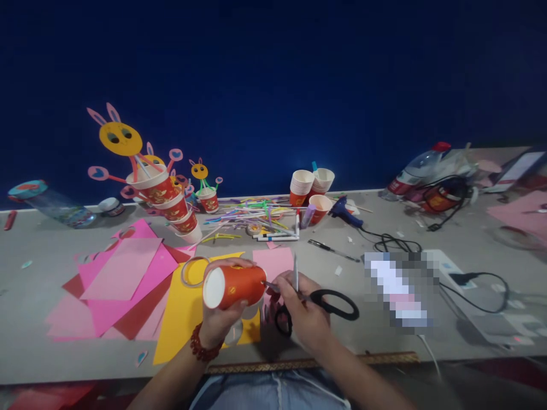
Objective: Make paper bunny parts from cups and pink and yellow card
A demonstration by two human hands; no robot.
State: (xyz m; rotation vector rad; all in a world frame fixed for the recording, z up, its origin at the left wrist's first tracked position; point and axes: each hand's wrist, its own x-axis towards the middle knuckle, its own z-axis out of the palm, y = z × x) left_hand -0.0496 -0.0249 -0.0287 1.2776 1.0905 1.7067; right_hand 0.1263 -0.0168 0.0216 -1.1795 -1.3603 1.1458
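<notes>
My left hand (226, 319) is wrapped round a red paper cup (239, 286) lying on its side, its white round end turned to the left. In my right hand (305, 304) is a pair of scissors (335, 303) with black handles, the blades spread apart. One blade points up, while the other reaches the right end of the cup and seems to touch it. Beneath my hands lie yellow paper (179, 319) and a pink sheet (273, 261). A roll of tape (192, 271) sits just left of the cup.
Stacked paper cups with bunny faces (121, 139) stand at the back left. Coloured straws (256, 212) and plain cups (301, 182) are behind my hands. A blue glue gun (346, 213), a pen (333, 250) and cables lie to the right. Pink sheets (123, 267) cover the left side.
</notes>
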